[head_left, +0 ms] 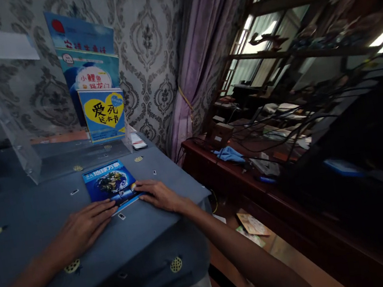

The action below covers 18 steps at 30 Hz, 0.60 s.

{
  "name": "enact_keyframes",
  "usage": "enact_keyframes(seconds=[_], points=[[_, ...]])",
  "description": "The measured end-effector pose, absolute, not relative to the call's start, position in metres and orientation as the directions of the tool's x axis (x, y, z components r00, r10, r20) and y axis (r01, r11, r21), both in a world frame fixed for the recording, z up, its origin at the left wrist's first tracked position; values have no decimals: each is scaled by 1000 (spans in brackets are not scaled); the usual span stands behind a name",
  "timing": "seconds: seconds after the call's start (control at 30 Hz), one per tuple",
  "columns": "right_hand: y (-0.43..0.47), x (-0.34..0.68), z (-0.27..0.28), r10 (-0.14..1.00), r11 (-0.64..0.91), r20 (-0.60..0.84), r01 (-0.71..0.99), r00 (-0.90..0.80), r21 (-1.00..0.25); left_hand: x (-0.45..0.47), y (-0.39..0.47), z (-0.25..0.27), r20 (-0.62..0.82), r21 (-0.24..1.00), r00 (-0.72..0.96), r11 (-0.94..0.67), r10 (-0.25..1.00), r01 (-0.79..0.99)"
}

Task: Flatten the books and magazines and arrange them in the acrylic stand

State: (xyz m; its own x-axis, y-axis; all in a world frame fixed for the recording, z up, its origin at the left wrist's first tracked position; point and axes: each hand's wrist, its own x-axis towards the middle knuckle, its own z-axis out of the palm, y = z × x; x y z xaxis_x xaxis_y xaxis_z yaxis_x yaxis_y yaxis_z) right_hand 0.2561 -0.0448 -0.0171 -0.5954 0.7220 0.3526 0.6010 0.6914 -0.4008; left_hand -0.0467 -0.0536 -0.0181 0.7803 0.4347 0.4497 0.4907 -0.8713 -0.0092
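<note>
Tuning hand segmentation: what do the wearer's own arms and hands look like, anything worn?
Left hand and right hand: bare, no gloves, no rings that I can make out. Forearms bare as far as visible; no sleeves, watch or cables.

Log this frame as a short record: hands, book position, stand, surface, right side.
left hand: flat, fingers at the book's near edge
right hand: fingers at its right side; grip unclear
blue book: lying flat, globe on cover
clear stand: behind the book, upright books in it
front upright book: yellow heart on cover
tablecloth: blue-grey, pineapple print
right side: purple curtain, cluttered red-brown cabinet
</note>
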Motion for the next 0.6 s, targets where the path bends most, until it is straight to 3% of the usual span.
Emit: enact_keyframes(seconds=[0.2,0.33,0.6], points=[[-48,253,-13,723,689,337,667,-603,-285,-48,-58,-21,500,-101,769,-854,400,510],[-55,249,-11,683,724,353,656,-639,-214,-51,-63,-28,453,-121,769,-824,451,554],[-69,233,0,583,810,355,490,-731,-322,-42,-84,-14,265,-201,803,-783,534,588]])
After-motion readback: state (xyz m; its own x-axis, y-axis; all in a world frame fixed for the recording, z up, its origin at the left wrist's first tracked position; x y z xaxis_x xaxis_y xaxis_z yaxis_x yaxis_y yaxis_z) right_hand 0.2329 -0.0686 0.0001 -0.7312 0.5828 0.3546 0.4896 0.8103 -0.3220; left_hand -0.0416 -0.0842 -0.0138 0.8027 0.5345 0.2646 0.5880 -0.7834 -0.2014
